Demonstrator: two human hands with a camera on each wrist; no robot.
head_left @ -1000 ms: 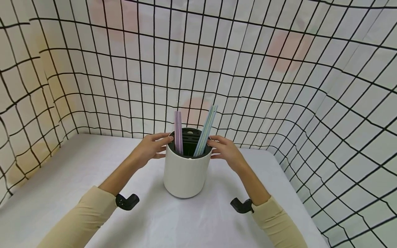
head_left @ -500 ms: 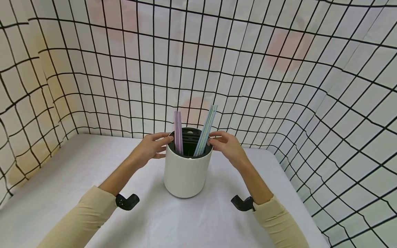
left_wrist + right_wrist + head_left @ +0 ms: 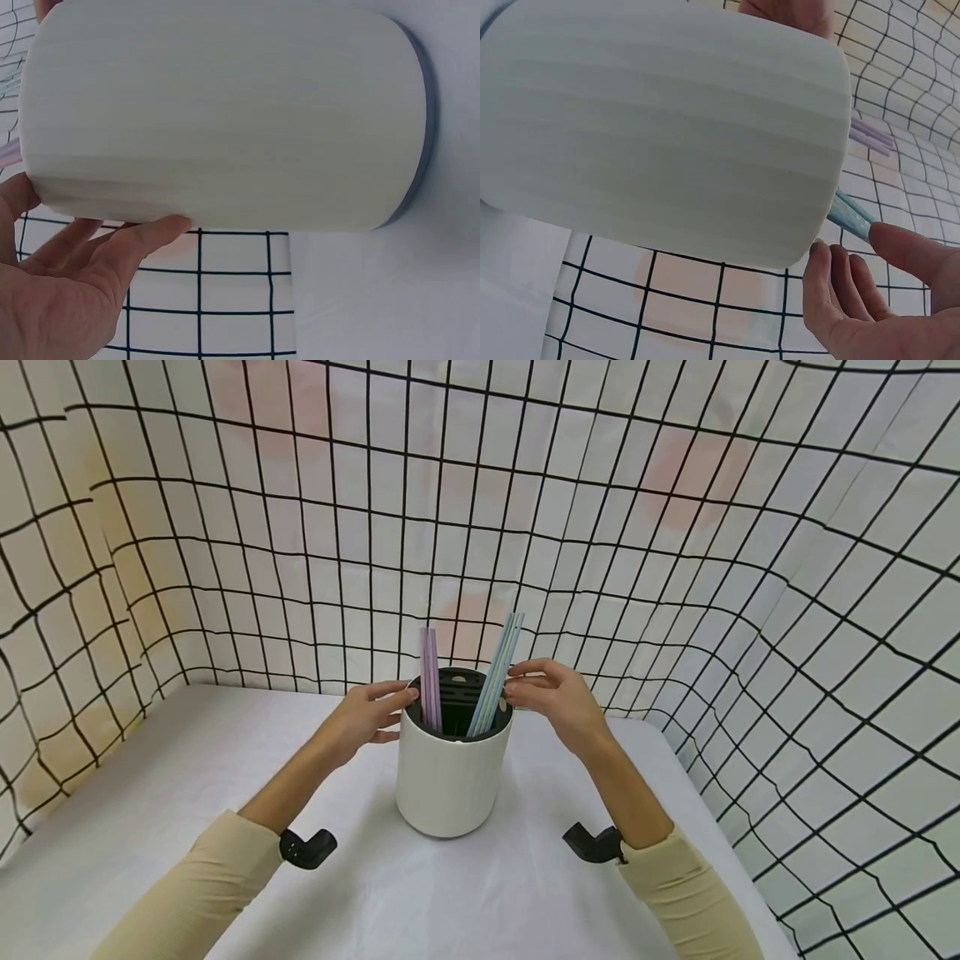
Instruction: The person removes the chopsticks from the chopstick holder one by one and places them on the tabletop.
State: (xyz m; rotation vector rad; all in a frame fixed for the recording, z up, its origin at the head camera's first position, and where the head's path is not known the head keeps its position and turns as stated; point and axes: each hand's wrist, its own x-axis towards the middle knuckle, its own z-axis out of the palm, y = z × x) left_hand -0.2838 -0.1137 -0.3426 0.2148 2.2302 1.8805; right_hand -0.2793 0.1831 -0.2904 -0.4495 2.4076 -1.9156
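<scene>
White holder (image 3: 450, 785): left hand (image 3: 362, 717) touching, right hand (image 3: 566, 702) loose.

Beige left sleeve (image 3: 202, 885) at 8 o'clock in head view, creased, stops short of bare left hand (image 3: 356, 722). Right sleeve (image 3: 690, 893) between 4 and 5: same beige, also creased, short of bare right hand (image 3: 566, 706). Left wrist mount (image 3: 308, 850): black, elbow-shaped, sticks out toward 3 o'clock. Right wrist mount (image 3: 592, 844): matching black, bent, toward 9.
</scene>
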